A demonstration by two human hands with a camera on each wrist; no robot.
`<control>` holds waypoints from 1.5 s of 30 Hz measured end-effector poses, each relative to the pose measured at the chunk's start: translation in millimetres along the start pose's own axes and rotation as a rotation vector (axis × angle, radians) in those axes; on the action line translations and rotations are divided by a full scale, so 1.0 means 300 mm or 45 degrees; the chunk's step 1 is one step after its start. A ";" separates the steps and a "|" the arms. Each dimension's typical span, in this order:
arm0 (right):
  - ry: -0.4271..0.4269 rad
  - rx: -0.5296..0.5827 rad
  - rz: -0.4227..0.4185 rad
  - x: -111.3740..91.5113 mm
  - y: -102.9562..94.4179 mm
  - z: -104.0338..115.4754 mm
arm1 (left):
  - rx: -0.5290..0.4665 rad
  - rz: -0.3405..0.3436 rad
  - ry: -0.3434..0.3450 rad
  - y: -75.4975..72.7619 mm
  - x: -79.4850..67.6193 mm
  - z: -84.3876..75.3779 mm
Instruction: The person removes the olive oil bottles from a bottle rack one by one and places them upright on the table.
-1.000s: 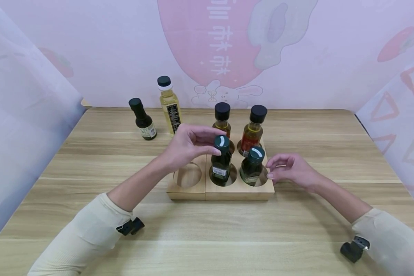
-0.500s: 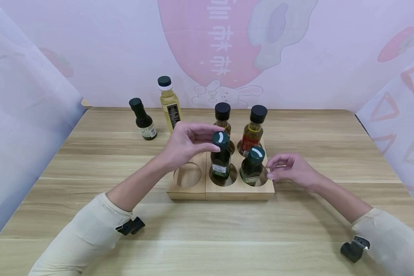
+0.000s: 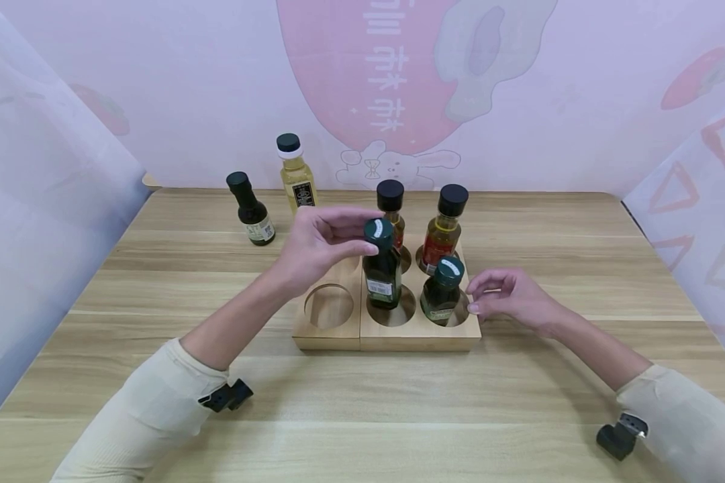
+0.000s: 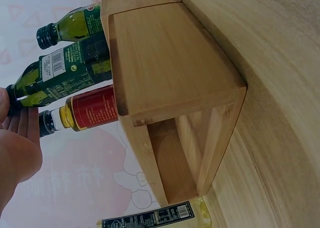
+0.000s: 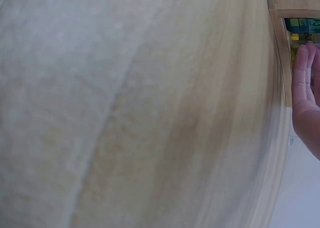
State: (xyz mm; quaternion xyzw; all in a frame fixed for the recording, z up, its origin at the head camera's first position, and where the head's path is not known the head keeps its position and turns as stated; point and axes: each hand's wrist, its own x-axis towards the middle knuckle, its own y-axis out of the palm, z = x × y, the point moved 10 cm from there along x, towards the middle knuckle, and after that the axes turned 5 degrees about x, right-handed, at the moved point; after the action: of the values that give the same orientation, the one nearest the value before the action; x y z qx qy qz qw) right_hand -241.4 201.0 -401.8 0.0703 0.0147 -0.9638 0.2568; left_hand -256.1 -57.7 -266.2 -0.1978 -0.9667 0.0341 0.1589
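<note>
Raised the bottle a little since the earlier frame and drew it slightly left, at the rack's front middle hole; moved the left hand with it; kept the right hand in place by the rack's right edge. Pinching the cap between left thumb and fingers; holding the right fingers loosely bent, thumb apart from them; cannot tell about contact with the rack. See only from the left wrist the rack's open left end; see only from the right wrist the open right end, with a green label inside; see only from the head the dark bottle, behind and left of the rack. Find the held bottle cap up, long axis close to upright, top tipping slightly left; find its barcode facing the rack's front; cannot tell about its base clearing the hole.
</note>
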 end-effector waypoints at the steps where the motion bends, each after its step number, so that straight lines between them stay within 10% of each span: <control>1: 0.000 -0.001 0.000 0.000 0.000 0.000 | -0.001 -0.011 -0.003 -0.003 0.001 -0.002; 45: 0.004 -0.005 -0.006 -0.001 -0.005 -0.008 | -0.076 -0.301 0.107 -0.150 0.036 -0.042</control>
State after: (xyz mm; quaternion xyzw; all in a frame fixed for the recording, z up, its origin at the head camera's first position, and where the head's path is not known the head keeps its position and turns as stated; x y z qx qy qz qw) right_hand -241.6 202.5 -404.2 0.0713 0.0173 -0.9643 0.2545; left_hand -278.1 -94.7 -245.4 -0.0885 -0.9763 -0.0219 0.1962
